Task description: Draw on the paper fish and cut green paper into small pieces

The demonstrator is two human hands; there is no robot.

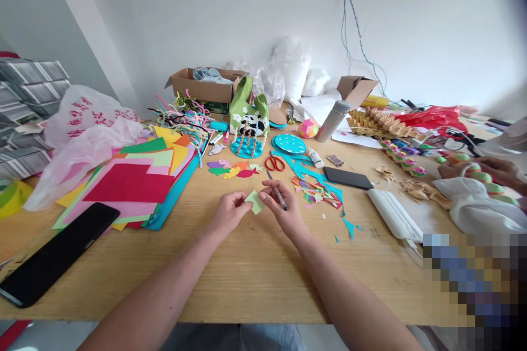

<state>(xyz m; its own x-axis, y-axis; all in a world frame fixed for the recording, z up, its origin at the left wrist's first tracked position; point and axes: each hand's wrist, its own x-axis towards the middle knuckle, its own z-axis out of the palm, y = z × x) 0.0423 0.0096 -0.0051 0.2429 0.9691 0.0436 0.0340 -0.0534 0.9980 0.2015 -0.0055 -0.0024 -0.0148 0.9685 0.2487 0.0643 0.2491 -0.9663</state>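
A small light green paper piece (256, 203) is pinched between both hands above the table's middle. My left hand (231, 209) is closed on its left edge. My right hand (283, 207) grips its right edge, and a dark pen (280, 196) lies across the same hand's fingers. Just beyond are red-handled scissors (274, 162) and colourful paper fish shapes (233, 169). Coloured paper scraps (315, 193) lie to the right of my right hand.
Stacked coloured sheets (127, 182) and a black phone (57, 252) lie left. A grey bottle (334, 122), black slab (348, 177) and white power strip (394, 214) stand or lie right. Another person's hand (494, 171) is at the far right.
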